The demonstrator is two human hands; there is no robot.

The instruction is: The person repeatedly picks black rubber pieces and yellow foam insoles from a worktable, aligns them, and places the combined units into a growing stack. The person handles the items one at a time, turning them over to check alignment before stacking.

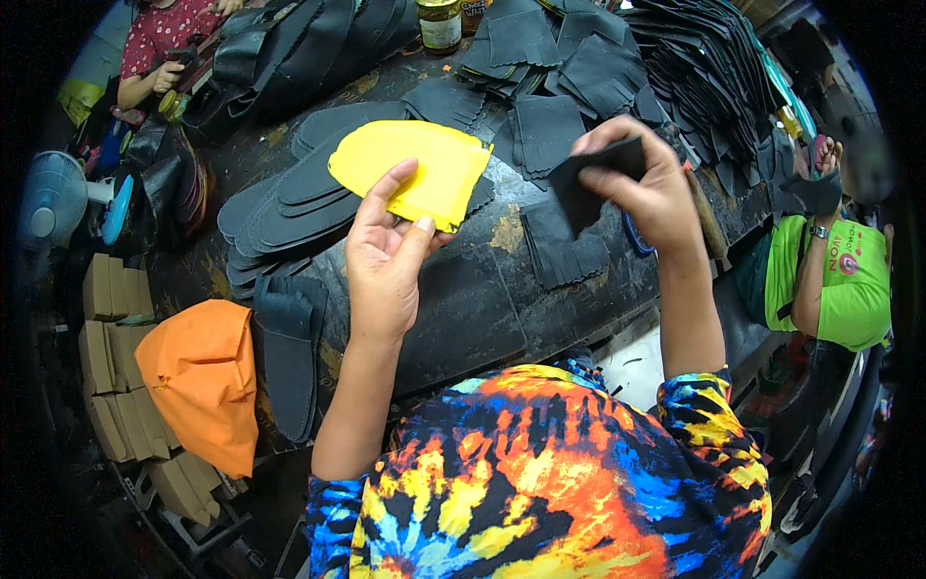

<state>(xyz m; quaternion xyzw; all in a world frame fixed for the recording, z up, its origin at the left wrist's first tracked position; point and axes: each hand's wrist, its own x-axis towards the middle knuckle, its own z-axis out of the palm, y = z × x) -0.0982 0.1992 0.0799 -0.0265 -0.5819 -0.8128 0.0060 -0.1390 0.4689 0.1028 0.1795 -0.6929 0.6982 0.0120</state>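
My left hand (386, 256) pinches a flat yellow template piece (410, 169) by its near edge and holds it up above the dark worktable (463, 309). My right hand (651, 188) grips a black fringed piece of material (584, 188), lifted above a small stack of similar black fringed pieces (559, 246). Blue scissor handles (632, 236) peek out below my right hand. Fanned black sole-shaped pieces (289, 203) lie under and left of the yellow piece.
Stacks of black cut pieces (694, 68) cover the far and right table. A jar (440, 24) stands at the back. An orange cloth (203, 381) and cardboard blocks (116, 357) lie at left by a small fan (53, 198). Two other people sit at upper left and right.
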